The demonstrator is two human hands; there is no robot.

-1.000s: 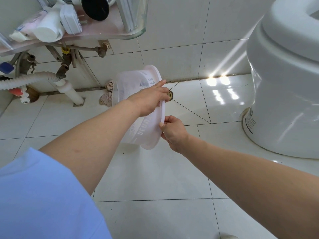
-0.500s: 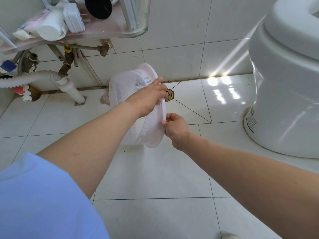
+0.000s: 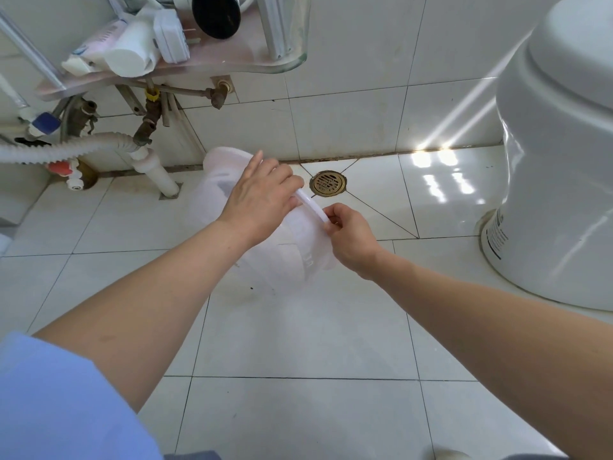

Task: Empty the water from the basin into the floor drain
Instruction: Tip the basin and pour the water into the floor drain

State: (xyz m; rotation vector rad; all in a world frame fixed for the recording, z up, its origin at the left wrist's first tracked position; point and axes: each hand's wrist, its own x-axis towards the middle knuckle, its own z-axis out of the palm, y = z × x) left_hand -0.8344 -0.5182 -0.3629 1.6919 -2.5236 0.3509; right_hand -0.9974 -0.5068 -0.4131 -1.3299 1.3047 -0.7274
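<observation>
A translucent white plastic basin (image 3: pixel 285 250) is held tipped on its side above the white floor tiles, its rim facing right toward the brass floor drain (image 3: pixel 327 182). My left hand (image 3: pixel 262 197) grips the upper part of the rim. My right hand (image 3: pixel 348 237) pinches the rim lower down on the right. The drain lies uncovered just beyond the basin's rim, near the wall. I see no water in the basin or running over the tiles.
A white toilet (image 3: pixel 557 180) fills the right side. Pipes, valves and a corrugated hose (image 3: pixel 66 149) run along the wall at the left, under a glass shelf (image 3: pixel 185 69) loaded with toiletries. Sunlight patches lie on the tiles by the toilet.
The basin has come down and a little left with both hands still on its rim, so the drain now shows fully beyond it. The view has shifted slightly.
</observation>
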